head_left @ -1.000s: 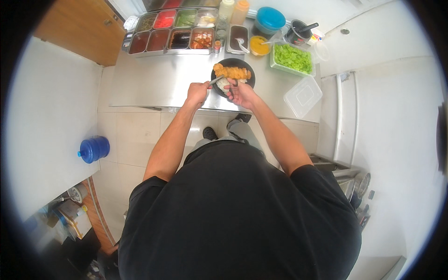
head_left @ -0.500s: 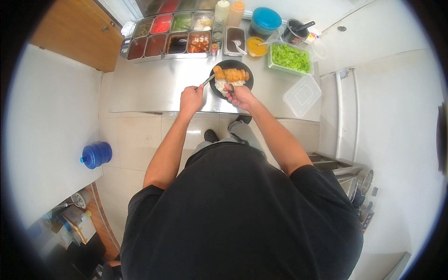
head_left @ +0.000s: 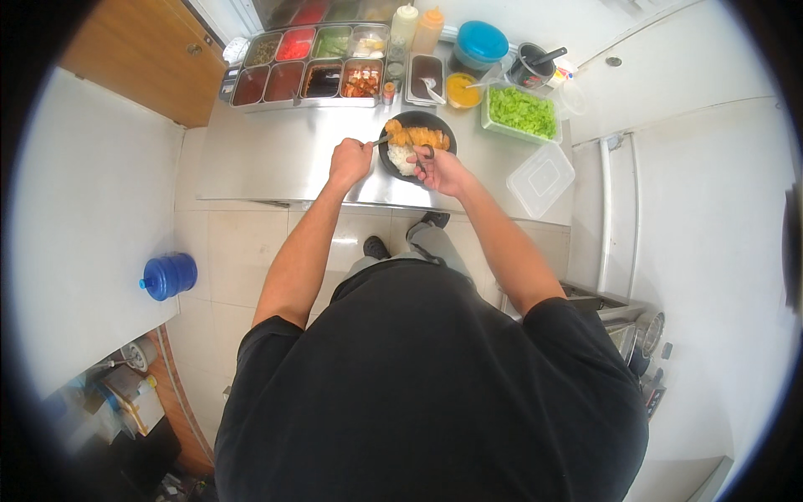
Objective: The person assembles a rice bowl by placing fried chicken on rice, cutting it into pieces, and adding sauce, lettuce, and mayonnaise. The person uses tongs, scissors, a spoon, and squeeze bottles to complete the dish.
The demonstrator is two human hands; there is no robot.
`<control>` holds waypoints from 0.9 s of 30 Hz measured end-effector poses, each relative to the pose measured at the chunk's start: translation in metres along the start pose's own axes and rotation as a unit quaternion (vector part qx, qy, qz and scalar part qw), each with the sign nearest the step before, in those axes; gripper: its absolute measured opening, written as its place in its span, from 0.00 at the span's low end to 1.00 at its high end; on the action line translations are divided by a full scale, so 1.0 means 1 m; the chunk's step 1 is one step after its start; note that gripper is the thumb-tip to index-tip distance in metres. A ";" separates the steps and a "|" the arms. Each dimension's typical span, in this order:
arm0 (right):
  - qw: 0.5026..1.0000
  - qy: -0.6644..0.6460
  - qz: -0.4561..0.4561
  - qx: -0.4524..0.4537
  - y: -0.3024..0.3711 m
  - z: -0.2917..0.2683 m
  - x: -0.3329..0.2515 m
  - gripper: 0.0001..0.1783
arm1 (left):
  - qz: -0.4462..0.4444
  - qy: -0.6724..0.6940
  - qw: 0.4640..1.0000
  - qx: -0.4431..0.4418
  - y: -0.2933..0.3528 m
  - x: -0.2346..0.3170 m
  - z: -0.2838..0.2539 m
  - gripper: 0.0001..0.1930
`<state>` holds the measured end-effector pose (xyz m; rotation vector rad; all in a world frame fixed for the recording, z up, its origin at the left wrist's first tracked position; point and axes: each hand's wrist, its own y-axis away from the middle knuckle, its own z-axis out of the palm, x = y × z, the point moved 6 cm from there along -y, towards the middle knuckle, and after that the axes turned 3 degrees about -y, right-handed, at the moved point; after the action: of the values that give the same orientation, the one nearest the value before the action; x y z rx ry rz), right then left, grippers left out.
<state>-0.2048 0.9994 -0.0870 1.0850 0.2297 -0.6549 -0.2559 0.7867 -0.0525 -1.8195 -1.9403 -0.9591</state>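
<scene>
A black round bowl point(head_left: 452, 144) stands near the counter's front edge, holding white rice point(head_left: 400, 159) and golden-brown fried cutlet point(head_left: 428, 137) in pieces. My left hand point(head_left: 350, 161), at the bowl's left rim, is closed round a slim metal utensil point(head_left: 381, 140), probably tongs, whose tip reaches the left piece of cutlet. Over the right side of the rice, my right hand point(head_left: 439, 170) grips scissors point(head_left: 429, 151) with dark handles. Their blades are mostly hidden against the food.
A rack of metal topping pans point(head_left: 305, 102) sits at the back left. Two squeeze bottles point(head_left: 404, 27), a sauce pan with spoon point(head_left: 425, 71), a yellow sauce tub point(head_left: 462, 90) and a lettuce box point(head_left: 520, 113) line the back. A clear lid point(head_left: 541, 180) lies at the right.
My right hand has shifted slightly right with the scissors. My left hand has moved a little up and right, and the left cutlet piece now sits slightly differently.
</scene>
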 end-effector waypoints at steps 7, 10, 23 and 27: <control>0.996 0.084 -0.018 0.017 -0.025 0.001 -0.011 0.14 | -0.003 0.003 1.000 -0.003 -0.002 0.002 0.003 0.20; 0.997 0.069 -0.030 0.023 -0.019 0.001 -0.007 0.15 | -0.012 0.014 1.000 0.002 -0.002 -0.002 0.005 0.20; 0.999 0.024 -0.002 -0.045 -0.001 0.008 0.015 0.25 | -0.171 0.252 0.947 -0.107 -0.018 -0.040 0.021 0.17; 0.999 0.002 0.005 -0.040 -0.019 0.009 0.014 0.25 | -0.178 0.279 0.937 -0.110 -0.018 -0.039 0.022 0.15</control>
<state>-0.2068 0.9804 -0.1034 1.0110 0.2523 -0.6298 -0.2634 0.7724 -0.0982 -1.1104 -1.8604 -1.6542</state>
